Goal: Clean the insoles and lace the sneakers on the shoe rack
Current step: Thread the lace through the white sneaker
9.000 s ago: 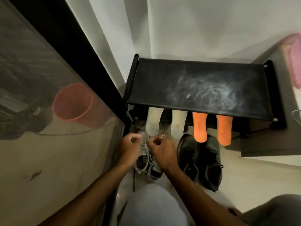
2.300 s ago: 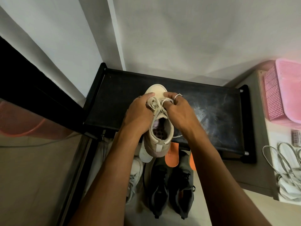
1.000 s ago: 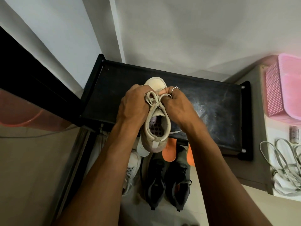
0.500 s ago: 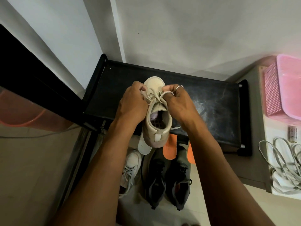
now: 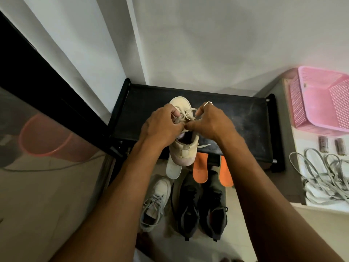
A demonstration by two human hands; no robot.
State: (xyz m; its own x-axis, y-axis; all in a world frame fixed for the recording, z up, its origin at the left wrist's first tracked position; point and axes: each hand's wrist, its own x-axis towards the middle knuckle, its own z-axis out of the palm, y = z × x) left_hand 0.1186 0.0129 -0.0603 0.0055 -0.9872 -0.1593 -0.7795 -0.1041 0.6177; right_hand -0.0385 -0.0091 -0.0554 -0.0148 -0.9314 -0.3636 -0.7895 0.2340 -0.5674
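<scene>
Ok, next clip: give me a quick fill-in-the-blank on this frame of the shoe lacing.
1. The left hand and right hand both pinch the ____ of the beige sneaker.
2. That sneaker stands on the shoe rack, whose top is ____.
3. Two ____ insoles stick out below it.
4. The basket at the right is ____.
Missing words: laces; black; orange; pink.

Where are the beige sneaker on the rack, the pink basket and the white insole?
beige sneaker (image 5: 180, 103), head view, on its toe cap.
pink basket (image 5: 296, 103), head view, on its left mesh wall.
white insole (image 5: 173, 170), head view, on its rounded end.
</scene>
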